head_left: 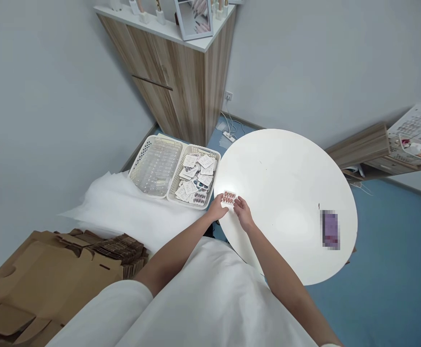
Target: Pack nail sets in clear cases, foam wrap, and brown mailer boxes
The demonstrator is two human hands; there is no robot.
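A small white card of reddish press-on nails point(229, 197), set in two rows, is held just above the near left edge of the round white table point(286, 164). My left hand point(217, 208) grips the card's left side, with the thumb along its lower edge. At its right side, the fingers of my right hand point(243, 212) are bent against the card's corner. Left of the hands, a white basket point(209, 201) contains a loose pile of white nail cards point(196, 176), some showing dark nails. Beside it, another white basket point(135, 169) contains clear plastic cases point(158, 166).
A blurred purple item point(330, 229) lies on the table's right side. White sheeting point(120, 200) and flat brown cardboard boxes point(59, 270) are stacked at left. Behind the baskets stands a wooden cabinet point(181, 86). A power strip point(229, 137) with cables lies on the blue floor.
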